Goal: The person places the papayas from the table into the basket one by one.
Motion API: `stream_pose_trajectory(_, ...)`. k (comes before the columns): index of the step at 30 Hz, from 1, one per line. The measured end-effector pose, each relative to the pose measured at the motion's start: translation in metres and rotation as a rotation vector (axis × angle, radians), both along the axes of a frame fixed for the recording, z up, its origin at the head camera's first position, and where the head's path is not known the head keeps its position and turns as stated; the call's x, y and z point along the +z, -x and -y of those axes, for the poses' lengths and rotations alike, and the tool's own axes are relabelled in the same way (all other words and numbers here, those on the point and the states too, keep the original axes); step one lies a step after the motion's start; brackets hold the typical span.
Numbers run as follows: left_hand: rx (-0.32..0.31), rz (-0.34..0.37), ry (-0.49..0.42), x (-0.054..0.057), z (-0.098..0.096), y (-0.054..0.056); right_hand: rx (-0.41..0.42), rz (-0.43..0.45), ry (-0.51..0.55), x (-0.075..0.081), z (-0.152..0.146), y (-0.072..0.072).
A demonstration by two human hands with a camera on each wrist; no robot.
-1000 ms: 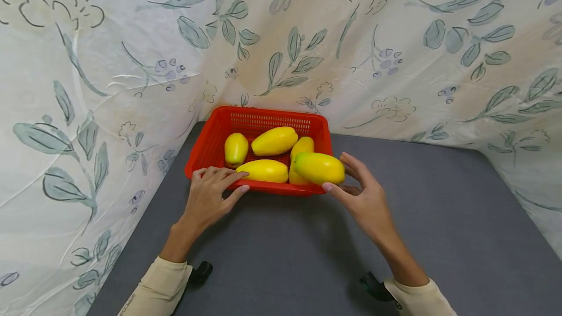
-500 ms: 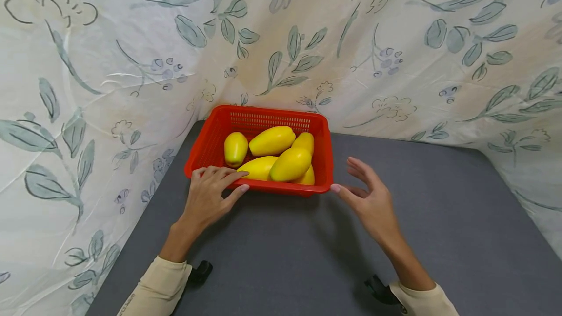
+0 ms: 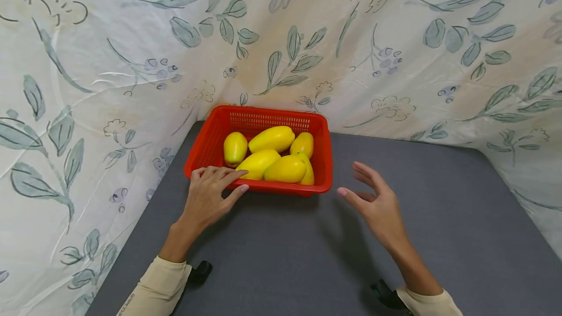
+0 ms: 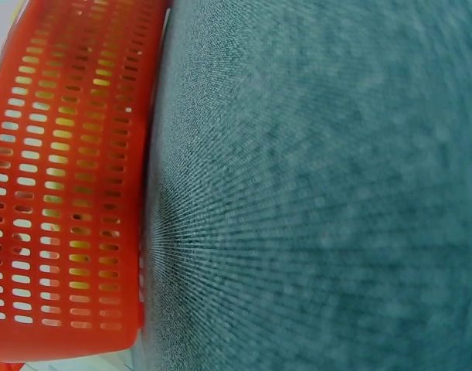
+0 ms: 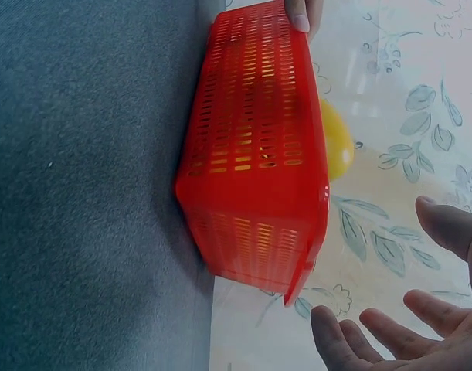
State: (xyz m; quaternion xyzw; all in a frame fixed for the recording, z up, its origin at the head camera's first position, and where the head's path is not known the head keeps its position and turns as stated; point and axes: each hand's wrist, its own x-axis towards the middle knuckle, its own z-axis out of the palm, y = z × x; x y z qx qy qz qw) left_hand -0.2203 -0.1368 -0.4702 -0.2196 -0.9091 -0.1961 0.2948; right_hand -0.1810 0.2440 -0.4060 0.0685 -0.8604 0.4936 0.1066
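Observation:
A red plastic basket with slotted walls stands on the grey table. Several yellow, oblong fruits, papaya-like in shape, lie in it; the front one leans against its neighbours. My left hand holds the basket's front rim near the left corner, fingers over the rim and thumb on the outside. The left wrist view shows only the slotted wall and tabletop, without the hand. Off the basket's right front corner, my right hand hovers with fingers spread, touching nothing. Its fingers also show in the right wrist view.
Floral cloth hangs behind and to the left of the table, close to the basket's back side. Grey tabletop extends to the right. A black wrist strap piece sits by the left sleeve, another by the right.
My right hand let go of a yellow fruit, which dropped into the basket's front and settled among the others. The hand then drew back to the right. The left hand stayed on the rim.

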Motion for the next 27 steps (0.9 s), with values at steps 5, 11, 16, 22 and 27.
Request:
stream_pose_trajectory(5,0.001,0.01,0.001,0.0,0.0,-0.001,-0.001,0.011,0.005,-0.002,-0.006,-0.003)
stream_pose_trajectory(11,0.004,0.012,0.004,-0.001,0.002,0.0,-0.011,0.003,-0.026,-0.006,-0.014,-0.003)
stream_pose_trajectory(16,0.006,0.02,0.01,0.0,0.001,0.001,-0.02,-0.007,-0.061,-0.009,-0.025,-0.006)
stream_pose_trajectory(22,0.011,0.032,0.021,0.001,0.001,0.002,-0.036,-0.025,-0.213,-0.015,-0.052,-0.014)
stream_pose_trajectory(27,0.019,0.052,0.03,0.006,0.001,0.001,-0.05,-0.021,-0.462,-0.023,-0.086,-0.014)
